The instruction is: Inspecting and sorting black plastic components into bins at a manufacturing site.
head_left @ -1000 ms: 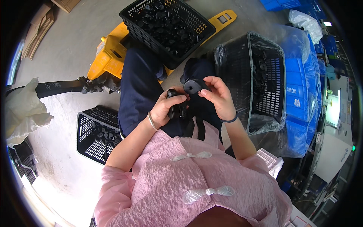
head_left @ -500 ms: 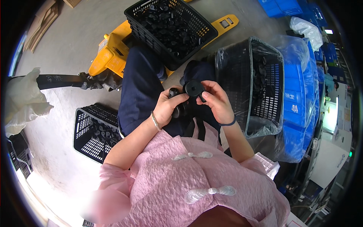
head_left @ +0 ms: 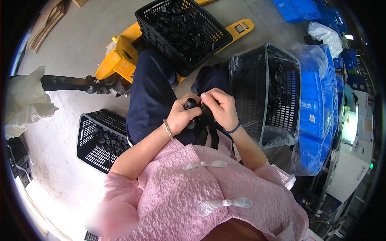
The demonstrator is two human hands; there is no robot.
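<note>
My left hand is closed round a black rod-shaped tool with a rounded end that sticks up between thumb and fingers. Its lower end shows below the thumb, and its exact kind cannot be made out. My right hand, close beside the left, grips a black round plastic part. Most of that part is hidden behind the fingers. Both hands are above my lap, thumbs nearly meeting.
In front, a black crate full of black parts rests on a yellow pallet jack. A plastic-lined black crate stands at right, beside wrapped blue crates. Another black crate with black parts is at left.
The round part's flat face showed before; now it is turned and mostly covered by my right hand. My right hand has shifted left, nearer the left hand.
</note>
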